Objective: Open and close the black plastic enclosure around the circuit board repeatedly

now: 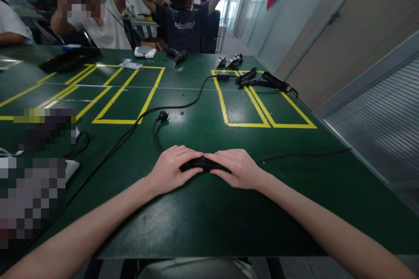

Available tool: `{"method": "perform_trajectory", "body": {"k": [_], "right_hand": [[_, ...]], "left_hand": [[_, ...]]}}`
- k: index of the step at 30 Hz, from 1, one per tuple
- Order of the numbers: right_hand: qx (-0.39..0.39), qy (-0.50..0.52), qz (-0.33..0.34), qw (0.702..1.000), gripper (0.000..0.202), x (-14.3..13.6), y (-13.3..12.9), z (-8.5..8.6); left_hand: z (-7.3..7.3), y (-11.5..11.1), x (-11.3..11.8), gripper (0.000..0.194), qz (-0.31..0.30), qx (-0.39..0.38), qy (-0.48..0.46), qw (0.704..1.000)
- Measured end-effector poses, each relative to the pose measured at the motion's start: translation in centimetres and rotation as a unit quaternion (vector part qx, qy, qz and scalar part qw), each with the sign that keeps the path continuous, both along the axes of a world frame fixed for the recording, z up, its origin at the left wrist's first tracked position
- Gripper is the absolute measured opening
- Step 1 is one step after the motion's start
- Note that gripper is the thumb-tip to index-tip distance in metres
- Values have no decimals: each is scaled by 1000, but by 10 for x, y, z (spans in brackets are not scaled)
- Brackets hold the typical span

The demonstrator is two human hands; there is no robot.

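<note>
Beyond left hand (175,168), cable (176,107) and drill (180,57)

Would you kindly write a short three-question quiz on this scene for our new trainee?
1. True or false: the left hand and the right hand both grip the slim, black, bar-shaped object.
2. Fill in: the black, rounded plug lies on the glossy, ____ tabletop.
3. Where is the black-and-red, drill-like tool? A) Near the tabletop's far edge; B) in the right hand; C) between the hands.

Key: 1. True; 2. green; 3. A.
</note>
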State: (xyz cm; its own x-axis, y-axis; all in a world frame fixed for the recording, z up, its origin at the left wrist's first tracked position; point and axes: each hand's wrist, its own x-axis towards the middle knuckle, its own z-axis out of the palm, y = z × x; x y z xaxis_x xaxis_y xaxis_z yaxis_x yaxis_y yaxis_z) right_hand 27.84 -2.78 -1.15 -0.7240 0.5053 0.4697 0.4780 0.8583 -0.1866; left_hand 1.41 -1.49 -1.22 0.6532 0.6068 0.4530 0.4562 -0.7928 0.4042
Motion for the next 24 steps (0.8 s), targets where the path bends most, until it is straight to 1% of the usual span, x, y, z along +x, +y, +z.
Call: {"method": "perform_trajectory", "body": {"k": [2, 5, 8, 11, 13, 15, 18, 20, 22, 24], "right_hand": [[20, -2, -5, 1000, 36, 1, 0, 1], [44, -20, 1, 999, 37, 3, 0, 3], [72, -74, -1, 995, 42, 3, 1, 5], [128, -135, 3, 983, 43, 4, 3, 7], [159, -133, 8, 978, 41, 9, 6, 8], [170, -90, -10, 981, 43, 18, 11, 9], [178, 16, -73, 981, 52, 39, 22, 8], [188, 88, -140, 968, 55, 55, 31, 8], [194, 151, -224, 943, 52, 73, 41, 8], [196, 208, -319, 904, 50, 90, 49, 10]], "left_hand": [[1, -1, 0, 38, 18, 3, 17, 1000], [4, -2, 2, 39, 14, 15, 42, 999], [5, -3, 4, 40, 7, 23, 41, 999], [4, -3, 5, 41, 15, 21, 43, 999], [4, -2, 4, 39, 18, 38, 30, 999], [6, -1, 3, 38, 21, 85, 2, 996], [10, 0, -1, 41, 45, 163, -47, 985], [11, 1, -3, 42, 61, 173, -73, 980], [8, 2, -4, 40, 55, 158, -76, 983], [4, 3, -3, 34, 31, 142, -60, 988]]}}
